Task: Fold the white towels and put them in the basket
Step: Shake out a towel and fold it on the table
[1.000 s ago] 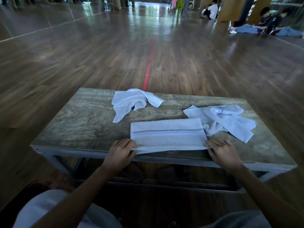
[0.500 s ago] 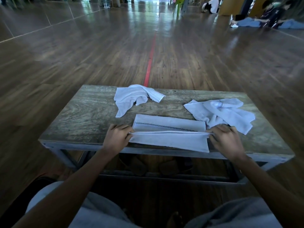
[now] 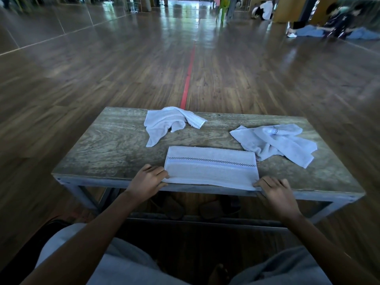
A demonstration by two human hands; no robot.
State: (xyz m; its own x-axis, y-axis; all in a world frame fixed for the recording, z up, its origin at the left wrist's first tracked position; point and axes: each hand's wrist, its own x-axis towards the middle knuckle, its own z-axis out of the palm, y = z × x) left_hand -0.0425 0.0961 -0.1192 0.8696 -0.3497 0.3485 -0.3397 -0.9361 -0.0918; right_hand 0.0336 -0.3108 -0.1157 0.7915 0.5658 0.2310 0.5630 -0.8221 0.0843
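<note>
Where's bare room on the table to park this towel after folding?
Widest bare patch: the left end of the table, beside the folded towel and left crumpled towel. A smaller gap lies mid-back, between the crumpled towels. Crowded on the right: the right crumpled towel comes up to the folded one.

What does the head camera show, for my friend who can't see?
A person's left hand and right hand hold the near corners of a folded white towel on a wooden table. A crumpled towel lies behind it on the left, another crumpled towel on the right.
</note>
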